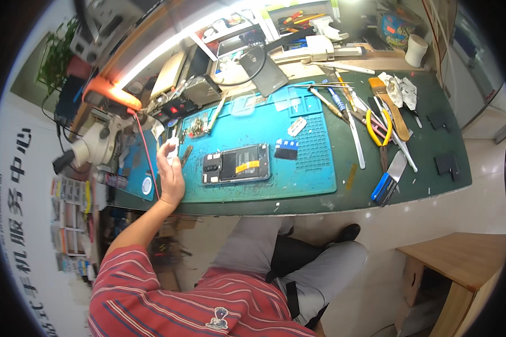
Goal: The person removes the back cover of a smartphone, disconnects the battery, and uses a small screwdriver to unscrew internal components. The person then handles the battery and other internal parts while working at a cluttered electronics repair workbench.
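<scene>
Head view shows one bare hand (170, 171), coming up from the lower left of the frame over the left end of a blue mat (312, 168). By its place it reads as the left hand; the right hand is out of view. Its fingers are pinched shut on a small white piece (173, 145), held up just above the mat's left edge; what the piece is I cannot tell, it is too small. Right of the hand, at the middle of the frame, an opened phone (236, 164) lies flat on the mat, back off, with a yellow strip across its insides. A small black part (287, 150) lies just right of the phone. Above the hand, at the upper left, stands a microscope (93, 143) with a red wire (146, 151) running down past the wrist. Tweezers, pliers and a brush (389, 106) lie scattered on the green bench (433, 140) at the right, well apart from the hand. Judging by the open phone and the pinched piece, the step in hand is handling a small item beside the phone; any next move calls for a steady pinch and a short, careful carry, since the piece is tiny and easily dropped.
</scene>
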Tool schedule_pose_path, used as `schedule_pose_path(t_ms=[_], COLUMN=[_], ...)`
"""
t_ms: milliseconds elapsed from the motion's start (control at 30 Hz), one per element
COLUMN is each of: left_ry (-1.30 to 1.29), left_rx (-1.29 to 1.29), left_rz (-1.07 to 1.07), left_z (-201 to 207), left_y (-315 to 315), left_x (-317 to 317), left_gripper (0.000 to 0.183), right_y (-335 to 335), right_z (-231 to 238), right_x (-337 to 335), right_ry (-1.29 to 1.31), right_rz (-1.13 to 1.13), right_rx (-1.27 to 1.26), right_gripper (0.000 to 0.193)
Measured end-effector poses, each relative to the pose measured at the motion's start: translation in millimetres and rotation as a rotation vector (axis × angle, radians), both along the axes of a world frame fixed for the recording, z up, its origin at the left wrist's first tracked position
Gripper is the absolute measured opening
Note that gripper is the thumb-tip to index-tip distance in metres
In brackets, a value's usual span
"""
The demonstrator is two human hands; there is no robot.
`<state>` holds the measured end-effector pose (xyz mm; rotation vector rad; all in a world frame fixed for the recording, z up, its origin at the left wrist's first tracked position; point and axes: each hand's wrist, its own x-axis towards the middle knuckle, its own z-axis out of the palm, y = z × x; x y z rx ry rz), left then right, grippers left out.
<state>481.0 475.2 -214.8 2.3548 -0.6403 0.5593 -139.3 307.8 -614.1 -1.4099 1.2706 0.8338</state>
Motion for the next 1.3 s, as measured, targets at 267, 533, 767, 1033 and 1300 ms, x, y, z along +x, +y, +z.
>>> schedule_pose_path(t_ms=[267, 533, 767, 1033, 1300], left_ry=[0.076, 0.134, 0.144, 0.013, -0.243], left_rx=[-0.102, 0.214, 0.146, 0.126, 0.128], left_rz=[-0.413, -0.655, -0.67, -0.396, -0.174], left_z=[11.7, 33.6, 29.3, 49.2, 53.1], left_y=[-24.8, -18.3, -24.7, -52.6, -81.8], left_x=[2.6, 9.4, 14.1, 43.0, 68.9], left_gripper=[0.051, 0.095, 0.102, 0.049, 0.02], right_y=[-164.3, -166.5, -138.0, -150.2, -162.7], right_z=[57.6, 431.1, 490.0, 484.8, 451.0], right_x=[6.3, 256.5, 476.1, 598.2, 596.7], right_ry=[-0.534, -1.35, -1.543, -1.893, -1.776], right_rz=[-0.362, -0.377, 0.06, 0.805, 0.454], right_rx=[-0.883, -0.606, -0.317, -1.112, -0.824], right_gripper=[0.023, 0.031, 0.036, 0.025, 0.024])
